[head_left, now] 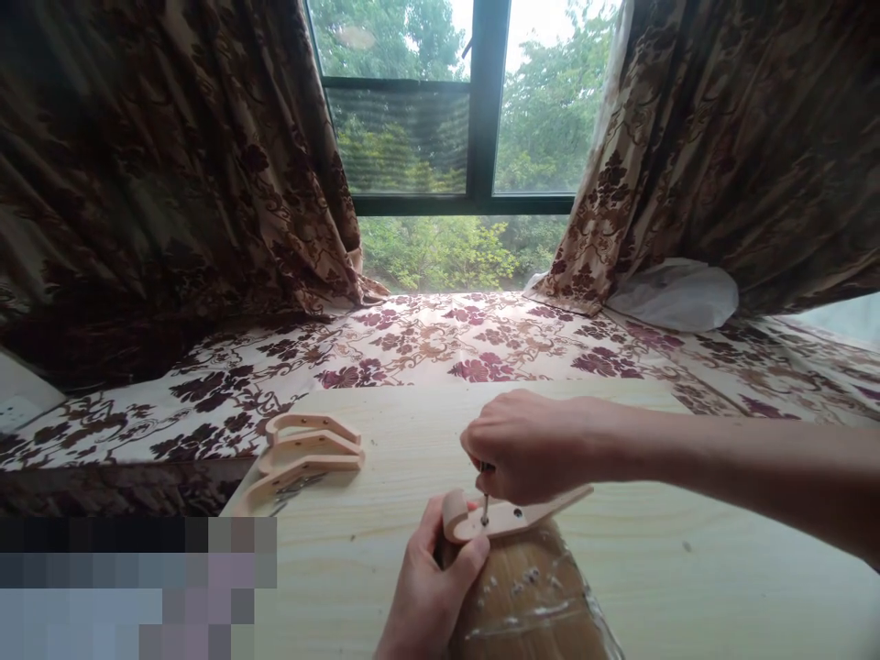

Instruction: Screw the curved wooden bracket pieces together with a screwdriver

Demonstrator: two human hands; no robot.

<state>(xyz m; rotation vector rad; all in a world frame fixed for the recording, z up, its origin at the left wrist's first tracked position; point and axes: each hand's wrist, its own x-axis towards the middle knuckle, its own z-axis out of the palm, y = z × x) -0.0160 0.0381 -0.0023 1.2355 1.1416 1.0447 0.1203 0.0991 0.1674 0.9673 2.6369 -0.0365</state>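
My right hand (pixel 526 446) is closed around the handle of a screwdriver (pixel 487 504), whose shaft points straight down. Its tip meets a hole or screw in a curved, hook-shaped wooden piece (pixel 499 523). A second dark hole shows farther along that piece. With thumb and fingers, my left hand (pixel 440 573) grips the rounded end of the wooden piece. Beneath lies a brown block or package in clear plastic wrap (pixel 529 596), with several small screws on top. The screwdriver's handle is mostly hidden in my fist.
Several similar curved wooden pieces (pixel 313 442) lie at the left of the pale wooden board (pixel 405 440), beside small metal bits. Beyond are a floral-covered surface (pixel 467 344), patterned curtains, a window and a white plastic bag (pixel 677 295).
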